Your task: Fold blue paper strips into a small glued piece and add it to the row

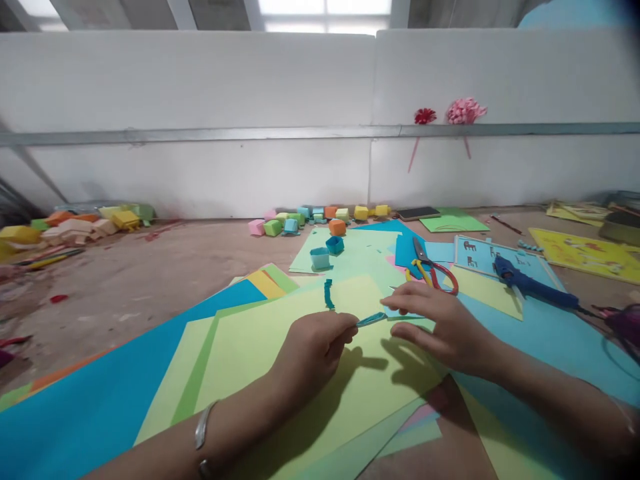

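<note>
Between thumb and fingers, my left hand (317, 343) pinches one end of a narrow folded blue paper strip (371, 320). My right hand (443, 323) is at the strip's other end, thumb and fingers apart; whether a fingertip touches it I cannot tell. Both hands are over a pale yellow-green paper sheet (260, 360). Just beyond my left hand a short crinkled teal paper strip (328, 293) lies on the sheets. Farther back stand a light blue paper box (320, 258) and a teal paper box (335, 245), both with open tops.
Red-and-yellow-handled scissors (443, 272) lie beyond my right hand, and a blue glue gun (537, 285) with a cord lies farther right. Several small paper cubes (273, 227) line the back by the white wall (190, 87). More folded paper pieces (80, 227) are piled at left.
</note>
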A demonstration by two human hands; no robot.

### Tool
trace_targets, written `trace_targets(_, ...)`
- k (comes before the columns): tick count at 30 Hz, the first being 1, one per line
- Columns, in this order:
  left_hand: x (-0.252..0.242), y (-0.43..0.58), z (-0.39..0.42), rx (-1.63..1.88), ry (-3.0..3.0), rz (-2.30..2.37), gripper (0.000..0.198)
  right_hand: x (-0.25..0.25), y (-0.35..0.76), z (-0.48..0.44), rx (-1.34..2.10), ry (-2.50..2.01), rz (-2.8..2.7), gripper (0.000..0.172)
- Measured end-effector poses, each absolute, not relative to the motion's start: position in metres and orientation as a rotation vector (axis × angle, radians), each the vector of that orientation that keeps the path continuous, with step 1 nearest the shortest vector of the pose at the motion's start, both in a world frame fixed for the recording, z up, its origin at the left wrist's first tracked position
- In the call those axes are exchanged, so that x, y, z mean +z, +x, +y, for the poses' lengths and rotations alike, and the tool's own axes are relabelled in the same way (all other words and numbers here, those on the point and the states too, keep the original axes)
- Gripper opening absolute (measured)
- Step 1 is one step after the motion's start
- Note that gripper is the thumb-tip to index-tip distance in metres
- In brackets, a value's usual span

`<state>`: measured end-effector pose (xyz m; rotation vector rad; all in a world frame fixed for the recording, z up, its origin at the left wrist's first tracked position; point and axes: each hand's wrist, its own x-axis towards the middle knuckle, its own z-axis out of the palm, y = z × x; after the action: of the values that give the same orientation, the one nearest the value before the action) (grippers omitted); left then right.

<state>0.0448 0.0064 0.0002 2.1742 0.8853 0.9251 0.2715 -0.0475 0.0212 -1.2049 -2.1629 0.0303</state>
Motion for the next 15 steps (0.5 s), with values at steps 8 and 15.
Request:
trace_targets(8, -0.009, 0.044, 0.001, 0.849, 2.472, 0.845, 0.022, 0.008, 0.259, -0.050, 0.099, -1.075, -2.103, 0.016)
trace_targets(15, 0.006, 0.045, -0.006, 0.700, 2.409, 0.825, 0.022, 0.011, 0.255, -0.050, 0.265, -1.169, -1.927, 0.019)
